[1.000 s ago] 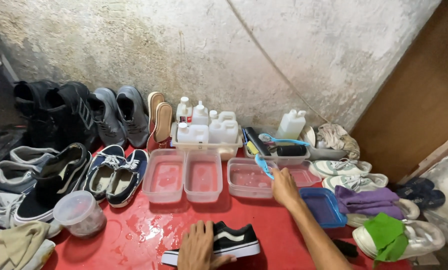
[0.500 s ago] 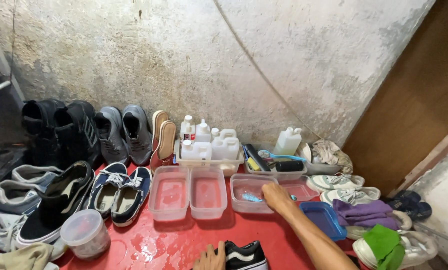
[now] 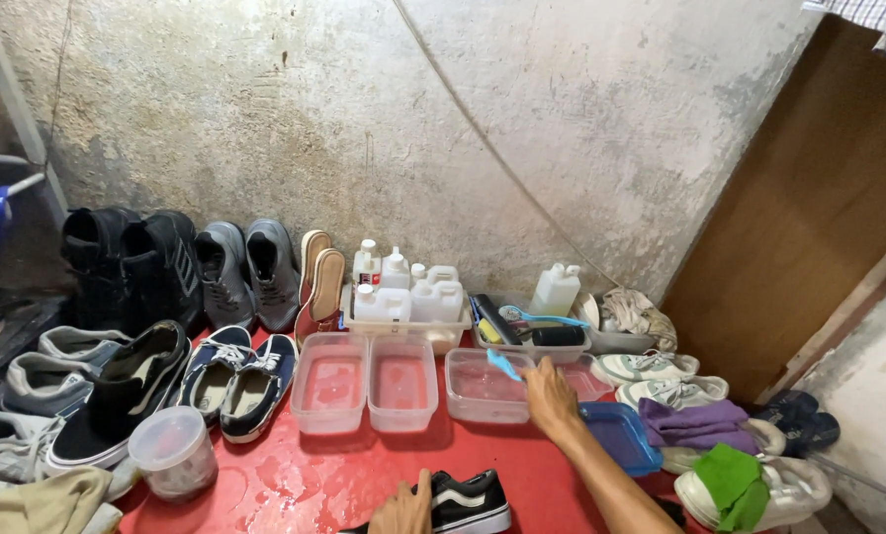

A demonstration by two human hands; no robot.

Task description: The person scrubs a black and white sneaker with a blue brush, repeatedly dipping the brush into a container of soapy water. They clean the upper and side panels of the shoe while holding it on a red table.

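Only the head view here, looking down. The right hand (image 3: 550, 396) has its fingers closed on a small light-blue brush (image 3: 504, 364), with the brush head sticking up and away from the knuckles, right over the near rim of a clear plastic tub (image 3: 483, 388) with a bit of water in it. The brush looks light and stiff, probably slick if it's wet, so I'd say the handle end where the fingers already sit is the sensible place to grip. The left hand (image 3: 403, 509) is down at the bottom edge, lying on the heel end of a black sneaker with a white stripe (image 3: 468, 499); can't really tell if those fingers are curled around it or just pressing flat on top. The sneaker sits on the wet red floor (image 3: 295, 475) and looks soft on top with a firm rubber sole, so holding it by the heel or sole seems safest. Further out from the left fingers are two more clear tubs (image 3: 364, 381), and beyond the right fingers a tray of white bottles (image 3: 403, 297).
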